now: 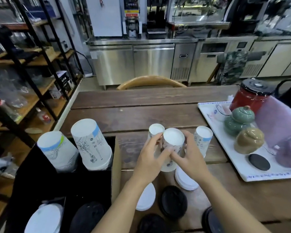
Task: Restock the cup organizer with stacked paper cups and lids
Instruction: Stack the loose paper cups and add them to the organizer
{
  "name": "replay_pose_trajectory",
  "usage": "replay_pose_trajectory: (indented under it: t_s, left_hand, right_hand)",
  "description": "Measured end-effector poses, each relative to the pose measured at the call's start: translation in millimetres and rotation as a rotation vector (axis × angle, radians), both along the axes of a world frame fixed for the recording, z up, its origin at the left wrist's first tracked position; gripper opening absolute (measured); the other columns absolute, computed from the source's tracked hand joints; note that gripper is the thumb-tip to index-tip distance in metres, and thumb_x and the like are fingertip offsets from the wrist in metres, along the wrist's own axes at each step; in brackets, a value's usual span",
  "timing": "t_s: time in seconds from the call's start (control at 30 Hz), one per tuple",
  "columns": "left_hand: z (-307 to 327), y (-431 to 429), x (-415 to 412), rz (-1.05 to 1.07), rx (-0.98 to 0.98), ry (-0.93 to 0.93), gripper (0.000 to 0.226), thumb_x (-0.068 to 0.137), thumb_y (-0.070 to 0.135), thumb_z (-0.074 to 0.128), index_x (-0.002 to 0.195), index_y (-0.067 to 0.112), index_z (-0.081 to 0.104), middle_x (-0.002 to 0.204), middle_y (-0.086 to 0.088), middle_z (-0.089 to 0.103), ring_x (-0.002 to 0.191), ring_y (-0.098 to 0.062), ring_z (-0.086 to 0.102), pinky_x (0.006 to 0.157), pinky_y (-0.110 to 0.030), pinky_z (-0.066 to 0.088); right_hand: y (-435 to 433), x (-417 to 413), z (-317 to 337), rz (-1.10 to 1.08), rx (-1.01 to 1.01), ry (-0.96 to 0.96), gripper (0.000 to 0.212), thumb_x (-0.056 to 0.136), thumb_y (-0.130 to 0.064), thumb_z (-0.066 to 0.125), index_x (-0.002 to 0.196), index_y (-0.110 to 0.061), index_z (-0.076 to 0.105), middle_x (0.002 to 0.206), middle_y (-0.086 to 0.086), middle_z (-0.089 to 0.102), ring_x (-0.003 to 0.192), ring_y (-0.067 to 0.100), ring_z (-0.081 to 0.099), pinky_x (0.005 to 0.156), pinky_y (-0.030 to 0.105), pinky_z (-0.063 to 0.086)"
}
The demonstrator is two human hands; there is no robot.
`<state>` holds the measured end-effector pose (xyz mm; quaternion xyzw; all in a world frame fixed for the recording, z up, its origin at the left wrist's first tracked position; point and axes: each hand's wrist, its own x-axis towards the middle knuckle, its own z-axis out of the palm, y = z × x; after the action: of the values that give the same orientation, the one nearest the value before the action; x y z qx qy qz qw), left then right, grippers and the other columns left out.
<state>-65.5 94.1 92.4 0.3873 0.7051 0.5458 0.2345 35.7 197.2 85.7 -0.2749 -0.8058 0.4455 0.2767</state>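
An upside-down white paper cup (172,142) with black drawings stands on the wooden table (141,105), and both hands grip it: my left hand (149,157) on its left side, my right hand (191,155) on its right. A second inverted cup (155,129) stands just behind on the left, a third (202,137) on the right. The black cup organizer (62,182) at lower left holds two stacks of inverted cups (92,145) (57,150), plus white lids (44,219) and black lids (87,217) in its front compartments. Loose white lids (185,179) (146,197) and black lids (173,201) lie near me.
A white tray (242,169) on the right carries a red jar, green and tan lidded pots, purple wrapped items and a black coaster. A wooden chair back (151,81) stands beyond the table. Shelving fills the left side; steel counters line the back.
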Motion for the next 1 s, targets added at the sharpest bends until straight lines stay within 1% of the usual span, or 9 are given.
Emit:
replay_pose_trajectory:
  t_s: [0.07, 0.13, 0.27, 0.4, 0.57, 0.7, 0.8, 0.9, 1.0]
  left_hand:
    - [21, 8, -4, -0.005, 0.075, 0.023, 0.045, 0.080, 0.044, 0.056, 0.124, 0.034, 0.052, 0.125, 0.013, 0.054, 0.115, 0.003, 0.050, 0.098, -0.023, 0.042]
    - [39, 16, -9, -0.015, 0.144, 0.018, 0.046, 0.081, 0.044, 0.055, 0.125, 0.030, 0.053, 0.124, 0.009, 0.055, 0.114, 0.002, 0.051, 0.094, -0.018, 0.043]
    - [63, 31, -24, 0.005, 0.237, -0.032, 0.034, 0.086, 0.035, 0.054, 0.119, 0.033, 0.052, 0.123, 0.004, 0.057, 0.114, -0.001, 0.053, 0.086, -0.003, 0.041]
    - [65, 44, -45, 0.016, 0.205, 0.010, 0.035, 0.090, 0.032, 0.053, 0.125, 0.028, 0.056, 0.126, 0.000, 0.057, 0.117, -0.006, 0.052, 0.092, -0.008, 0.041]
    - [42, 51, -60, 0.084, 0.027, 0.026, 0.027, 0.092, 0.029, 0.055, 0.117, 0.024, 0.063, 0.120, -0.001, 0.053, 0.112, -0.011, 0.053, 0.095, -0.023, 0.039]
    - [11, 53, -69, 0.071, -0.171, -0.001, 0.033, 0.091, 0.035, 0.053, 0.121, 0.023, 0.059, 0.121, 0.000, 0.052, 0.114, -0.014, 0.051, 0.098, -0.030, 0.042]
    - [-20, 52, -75, 0.028, -0.378, 0.009, 0.041, 0.090, 0.039, 0.053, 0.129, 0.025, 0.054, 0.124, 0.002, 0.053, 0.117, -0.014, 0.049, 0.099, -0.031, 0.040]
    - [-33, 50, -80, 0.051, -0.321, -0.046, 0.030, 0.089, 0.033, 0.056, 0.118, 0.029, 0.064, 0.118, 0.001, 0.060, 0.111, -0.013, 0.055, 0.097, -0.031, 0.043]
    - [-34, 57, -84, 0.205, -0.189, -0.147, 0.023, 0.094, 0.024, 0.050, 0.113, 0.025, 0.064, 0.116, 0.001, 0.060, 0.103, -0.010, 0.055, 0.085, -0.023, 0.043]
  right_hand:
    - [5, -3, 19, -0.004, 0.041, 0.110, 0.057, 0.070, -0.052, 0.060, 0.118, -0.053, 0.030, 0.125, -0.027, 0.046, 0.115, 0.001, 0.050, 0.090, 0.018, 0.042]
    - [12, -8, 32, -0.001, 0.137, 0.173, 0.060, 0.074, -0.048, 0.059, 0.128, -0.046, 0.031, 0.131, -0.015, 0.047, 0.121, 0.009, 0.049, 0.096, 0.025, 0.043]
    - [32, -29, 49, -0.028, 0.225, 0.182, 0.055, 0.074, -0.043, 0.058, 0.124, -0.026, 0.043, 0.123, -0.001, 0.054, 0.108, 0.013, 0.053, 0.089, 0.032, 0.047]
    - [45, -50, 48, -0.010, 0.262, 0.125, 0.051, 0.076, -0.039, 0.062, 0.120, -0.018, 0.045, 0.115, -0.002, 0.052, 0.095, 0.006, 0.048, 0.079, 0.013, 0.039]
    - [58, -68, 28, 0.080, 0.204, -0.044, 0.052, 0.074, -0.042, 0.060, 0.118, -0.022, 0.042, 0.109, 0.001, 0.053, 0.079, 0.013, 0.053, 0.075, 0.033, 0.048]
    - [62, -74, -5, 0.149, 0.175, -0.192, 0.049, 0.081, -0.032, 0.062, 0.122, -0.019, 0.040, 0.109, 0.001, 0.052, 0.080, 0.019, 0.055, 0.074, 0.035, 0.048]
    - [61, -80, -33, 0.235, 0.213, -0.366, 0.045, 0.086, -0.032, 0.060, 0.123, -0.016, 0.040, 0.121, 0.003, 0.047, 0.089, 0.024, 0.058, 0.075, 0.034, 0.045]
    - [64, -80, -47, 0.225, 0.148, -0.367, 0.055, 0.082, -0.032, 0.067, 0.125, -0.020, 0.035, 0.127, 0.004, 0.046, 0.094, 0.022, 0.058, 0.078, 0.035, 0.048]
    - [67, -81, -57, 0.195, -0.030, -0.275, 0.093, 0.073, -0.034, 0.076, 0.142, -0.028, 0.013, 0.134, -0.004, 0.041, 0.110, 0.013, 0.053, 0.090, 0.032, 0.047]
